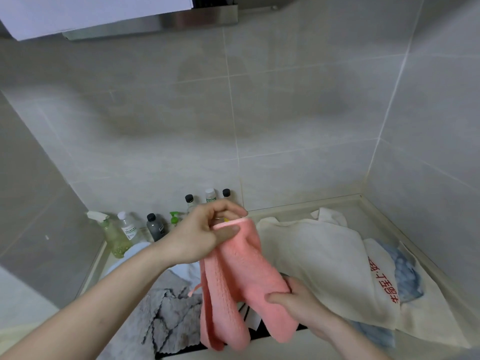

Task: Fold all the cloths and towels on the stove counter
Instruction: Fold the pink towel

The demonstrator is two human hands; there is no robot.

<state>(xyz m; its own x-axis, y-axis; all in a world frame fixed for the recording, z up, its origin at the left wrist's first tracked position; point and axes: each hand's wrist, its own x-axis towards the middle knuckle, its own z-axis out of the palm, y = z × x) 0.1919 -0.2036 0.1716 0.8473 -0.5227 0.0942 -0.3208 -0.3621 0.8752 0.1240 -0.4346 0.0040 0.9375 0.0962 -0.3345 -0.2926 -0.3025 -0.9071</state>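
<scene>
Up above the counter [376, 203], the left hand [200, 235] pinches the pink cloth [233, 289] by its top edge while the right hand [298, 305] grips its lower part, fingers curled.

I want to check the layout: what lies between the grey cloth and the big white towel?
In the head view, the pink cloth, held by both hands, hangs between them.

Along the back wall I see a row of bottles: a green spray bottle [113, 236] at far left, a clear bottle [127, 226] beside it, then a dark grey bottle [155, 226] and a small green pump bottle [175, 217]. Further right stand three more bottles [209, 196], partly hidden. Grey wall tiles [298, 113] rise behind; a range hood [202, 15] hangs overhead.
</scene>
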